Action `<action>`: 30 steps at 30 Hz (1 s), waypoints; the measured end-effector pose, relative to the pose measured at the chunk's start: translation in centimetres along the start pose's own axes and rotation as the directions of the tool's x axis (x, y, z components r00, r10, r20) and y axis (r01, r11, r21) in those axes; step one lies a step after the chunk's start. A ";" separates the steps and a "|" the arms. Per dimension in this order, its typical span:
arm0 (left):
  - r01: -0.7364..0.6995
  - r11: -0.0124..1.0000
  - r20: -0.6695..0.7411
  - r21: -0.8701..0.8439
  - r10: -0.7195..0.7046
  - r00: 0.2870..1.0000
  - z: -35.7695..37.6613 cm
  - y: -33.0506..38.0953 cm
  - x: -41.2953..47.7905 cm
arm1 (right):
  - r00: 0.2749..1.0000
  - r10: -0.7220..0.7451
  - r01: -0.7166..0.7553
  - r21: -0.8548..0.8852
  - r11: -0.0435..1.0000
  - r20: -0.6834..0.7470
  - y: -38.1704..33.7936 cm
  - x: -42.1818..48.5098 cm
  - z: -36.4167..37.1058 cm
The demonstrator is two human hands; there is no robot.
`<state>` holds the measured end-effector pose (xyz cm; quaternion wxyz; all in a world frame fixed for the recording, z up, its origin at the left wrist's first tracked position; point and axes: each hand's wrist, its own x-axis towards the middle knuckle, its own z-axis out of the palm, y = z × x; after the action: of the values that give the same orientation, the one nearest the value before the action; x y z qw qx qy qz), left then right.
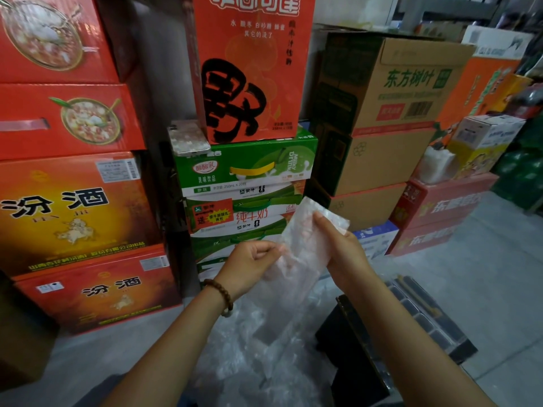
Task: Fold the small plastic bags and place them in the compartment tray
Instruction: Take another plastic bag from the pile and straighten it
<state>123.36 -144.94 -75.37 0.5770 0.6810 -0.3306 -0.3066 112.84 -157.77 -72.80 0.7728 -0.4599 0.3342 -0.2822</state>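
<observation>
A grey tiled floor runs between walls of stacked drink cartons: four red and orange cartons are piled on the left, with green milk cartons in the middle. One phone lies on top of the green stack. Both forearms reach forward at mid height. The left hand, with one bead bracelet at its wrist, pinches the left edge of a single clear plastic bag with its fingers curled. The right hand grips the bag's right side, thumb on the front, holding it upright in the air. Below lies a heap of crumpled clear bags, too tangled to count. One dark compartment tray sits low on the right; its cells look dim, possibly unfilled.
</observation>
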 end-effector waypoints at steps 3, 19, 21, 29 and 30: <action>-0.012 1.000 -0.054 0.027 0.013 0.998 -0.2 0.1 0.0 | 0.997 -0.021 0.026 0.066 0.997 -0.077 -0.1 0.7 -0.5; 0.056 0.993 0.009 -0.102 -0.055 0.998 -0.9 0.8 -0.5 | 0.985 -0.064 0.088 0.152 0.984 -0.159 -1.2 3.4 -3.7; 0.042 0.998 0.029 -0.053 -0.040 0.999 -0.6 0.5 -0.5 | 0.992 -0.021 0.032 0.086 0.996 -0.126 -0.2 3.0 -3.0; -0.007 0.995 -0.156 -0.102 -0.009 0.988 -0.2 0.1 0.0 | 0.968 0.092 -0.062 -0.134 0.989 0.232 0.1 -0.1 -0.4; -0.012 0.992 -0.202 -0.129 -0.014 0.979 -0.4 0.0 0.1 | 0.959 0.100 -0.049 -0.191 0.980 0.266 0.1 -0.3 -0.4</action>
<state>123.76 -144.78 -75.26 0.6506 0.6699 -0.2491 -0.2567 112.40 -157.69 -72.94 0.7762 -0.5505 0.2657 -0.1547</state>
